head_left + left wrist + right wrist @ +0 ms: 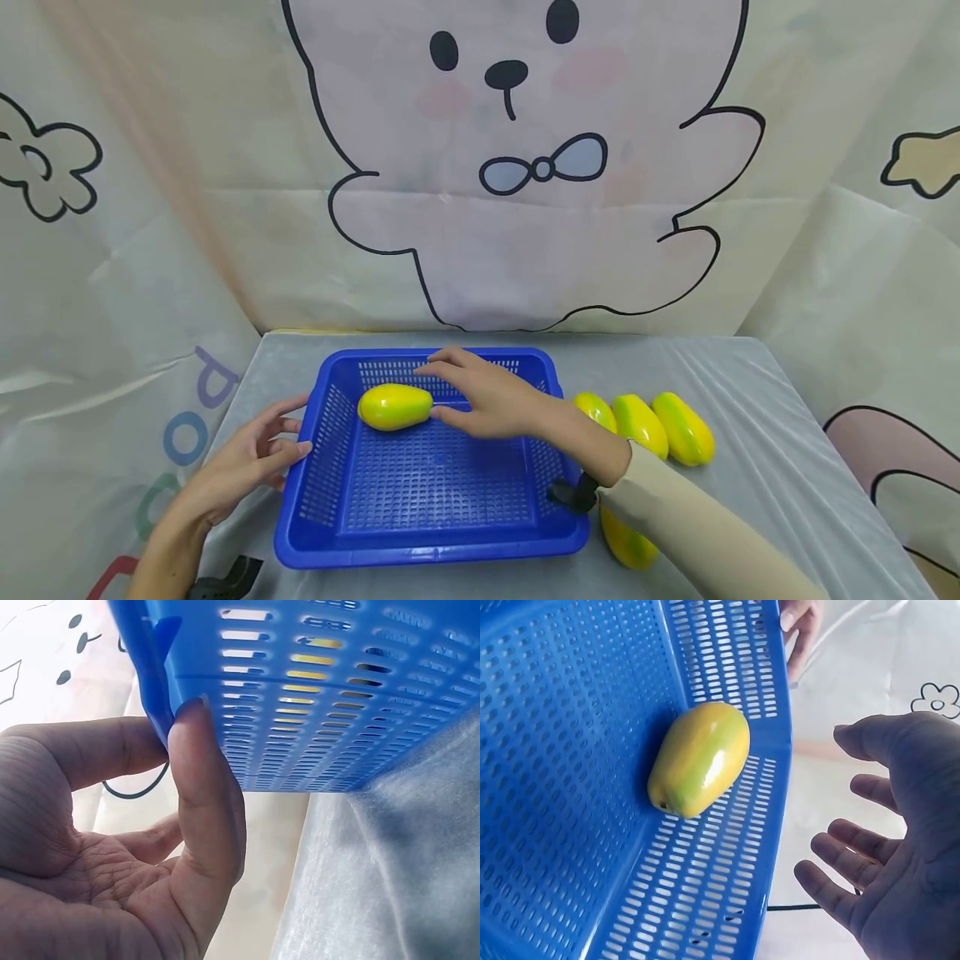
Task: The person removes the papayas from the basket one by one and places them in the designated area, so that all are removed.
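A blue plastic basket [435, 554] with slotted walls stands on the table. Inside it, toward the back left corner, lies one glossy yellow-green papaya [395, 407]; the right wrist view shows this papaya [700, 760] against the slotted wall. My left hand [251, 454] pinches the basket's left rim, and in the left wrist view the thumb and a finger of that hand [199, 787] meet at the rim. Over the basket, just right of the papaya, hovers my right hand [487, 396], its fingers spread and holding nothing. In the right wrist view the right hand [885, 847] is apart from the fruit.
Several more papayas [683, 428] lie on the grey cloth [757, 492] right of the basket, partly hidden by my right forearm. Printed curtains [510, 250] with a cartoon animal hang behind and at both sides of the table.
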Action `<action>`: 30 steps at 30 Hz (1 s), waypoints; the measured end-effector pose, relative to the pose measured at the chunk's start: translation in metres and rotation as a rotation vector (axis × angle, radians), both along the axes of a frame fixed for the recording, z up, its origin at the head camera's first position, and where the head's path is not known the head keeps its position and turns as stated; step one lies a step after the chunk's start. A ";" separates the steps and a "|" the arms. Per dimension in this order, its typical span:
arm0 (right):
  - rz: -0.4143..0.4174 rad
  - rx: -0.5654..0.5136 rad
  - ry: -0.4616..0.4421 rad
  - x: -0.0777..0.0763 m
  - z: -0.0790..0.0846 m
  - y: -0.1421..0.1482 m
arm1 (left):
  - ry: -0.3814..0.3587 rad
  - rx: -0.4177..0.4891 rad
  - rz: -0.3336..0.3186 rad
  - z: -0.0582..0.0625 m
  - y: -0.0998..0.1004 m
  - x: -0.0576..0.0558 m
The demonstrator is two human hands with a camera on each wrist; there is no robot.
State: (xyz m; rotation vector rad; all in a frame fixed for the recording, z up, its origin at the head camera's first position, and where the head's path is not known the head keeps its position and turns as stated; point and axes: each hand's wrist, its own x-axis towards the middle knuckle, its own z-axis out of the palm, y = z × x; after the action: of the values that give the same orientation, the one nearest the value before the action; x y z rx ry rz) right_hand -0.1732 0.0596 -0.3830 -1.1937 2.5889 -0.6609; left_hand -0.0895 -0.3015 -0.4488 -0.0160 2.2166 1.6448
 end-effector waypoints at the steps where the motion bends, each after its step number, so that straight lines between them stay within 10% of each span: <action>1: 0.004 0.002 -0.001 0.000 -0.001 -0.003 | 0.001 -0.003 0.002 0.000 0.000 0.000; 30: 0.095 0.086 0.032 -0.021 -0.036 -0.055 | -0.002 0.011 0.009 -0.001 -0.001 -0.001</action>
State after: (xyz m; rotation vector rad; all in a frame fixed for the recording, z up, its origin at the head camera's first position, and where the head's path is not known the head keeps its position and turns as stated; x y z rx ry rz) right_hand -0.1944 0.0042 -0.4186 -1.3008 2.5397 -0.5107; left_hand -0.0908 -0.3023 -0.4494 -0.0246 2.2090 1.6612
